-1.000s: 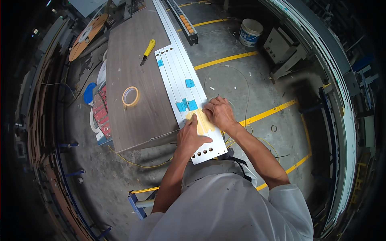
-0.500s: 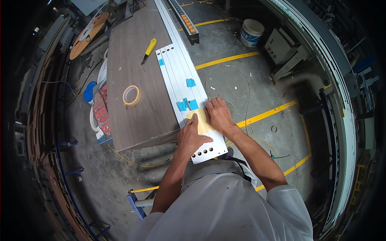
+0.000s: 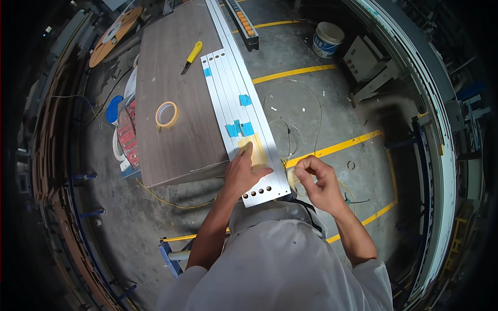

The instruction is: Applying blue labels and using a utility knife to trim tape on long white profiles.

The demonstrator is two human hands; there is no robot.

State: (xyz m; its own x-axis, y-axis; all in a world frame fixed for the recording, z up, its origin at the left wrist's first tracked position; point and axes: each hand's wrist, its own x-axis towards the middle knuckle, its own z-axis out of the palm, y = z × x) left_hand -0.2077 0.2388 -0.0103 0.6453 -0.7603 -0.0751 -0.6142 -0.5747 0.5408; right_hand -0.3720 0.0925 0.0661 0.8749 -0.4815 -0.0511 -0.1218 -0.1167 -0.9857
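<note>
One left hand [image 3: 243, 173] pressing yellow tape [image 3: 258, 150] (white panel [image 3: 233, 93])

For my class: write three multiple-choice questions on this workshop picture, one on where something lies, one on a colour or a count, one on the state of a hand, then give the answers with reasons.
1. Where does the yellowish roll of tape lie?
A. On the brown wooden board
B. On the concrete floor
C. On the white metal strips

2. What colour are the small tape patches on the long white metal strips?
A. Red
B. Blue
C. Green

3. What is the left hand doing?
A. Hanging clear of everything
B. Gripping the yellow-handled knife
C. Pressing on the yellow tape piece on the strips

Answers: 1 A, the roll sits flat on the board, left of the strips. 2 B, every small patch is blue. 3 C, its fingers rest on the yellow piece, while the right hand is off the strips, fingers pinched.
</note>
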